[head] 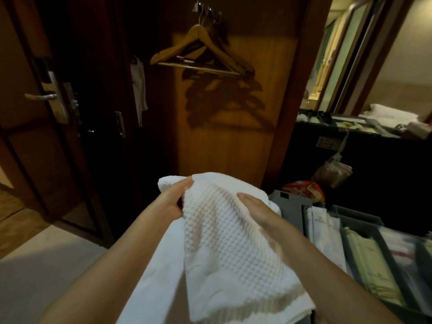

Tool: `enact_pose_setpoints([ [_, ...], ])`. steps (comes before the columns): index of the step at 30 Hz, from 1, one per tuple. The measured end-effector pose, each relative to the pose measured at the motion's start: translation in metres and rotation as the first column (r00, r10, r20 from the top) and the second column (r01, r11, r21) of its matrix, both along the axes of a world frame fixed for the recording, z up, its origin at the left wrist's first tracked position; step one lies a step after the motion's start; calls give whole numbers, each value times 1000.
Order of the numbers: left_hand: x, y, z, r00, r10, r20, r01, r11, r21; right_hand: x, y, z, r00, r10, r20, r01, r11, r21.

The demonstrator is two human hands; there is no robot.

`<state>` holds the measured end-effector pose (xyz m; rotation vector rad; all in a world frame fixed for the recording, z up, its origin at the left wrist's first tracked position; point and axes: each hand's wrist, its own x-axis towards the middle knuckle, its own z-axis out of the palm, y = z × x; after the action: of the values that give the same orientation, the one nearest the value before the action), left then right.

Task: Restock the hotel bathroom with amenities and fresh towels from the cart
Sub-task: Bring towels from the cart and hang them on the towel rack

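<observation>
A white waffle-textured towel (224,235) hangs folded in midair, just left of the cart (364,232).

White waffle towel (224,232) in both hands' grip, left hand (174,198), right hand (256,208), beside cart (360,232).

No legible text, label, brand, number or sign found. Faint dark print appears on the white packets (323,226) standing in the grey cart tray (360,224), but it is too blurred to read. Right of those packets, the pale green packets (371,270) and the red-marked items (402,251) at the tray's far right carry nothing readable. A small panel (329,141) on the dark counter front above the tray shows rows of marks, indistinct.
</observation>
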<state>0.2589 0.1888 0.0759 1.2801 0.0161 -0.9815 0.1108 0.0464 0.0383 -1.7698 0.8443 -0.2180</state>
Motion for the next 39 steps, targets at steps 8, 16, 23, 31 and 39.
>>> enact_pose_setpoints([
  [8,-29,-26,76,995,91,29,-81,967,-240,-14,24,89,841,-167,514,254,962,-103],
  [16,-33,-47,115,950,312,-12,-278,827,-489,-30,52,117,886,22,463,-159,953,258],
  [23,-50,-56,122,927,359,-110,-355,740,-571,-9,59,78,932,86,351,-257,841,476],
  [31,-68,-37,96,923,367,-118,-360,710,-605,14,56,75,784,-279,554,-219,712,667],
  [39,-79,16,67,901,342,-268,-434,668,-604,2,63,90,703,-546,456,-13,631,776],
])
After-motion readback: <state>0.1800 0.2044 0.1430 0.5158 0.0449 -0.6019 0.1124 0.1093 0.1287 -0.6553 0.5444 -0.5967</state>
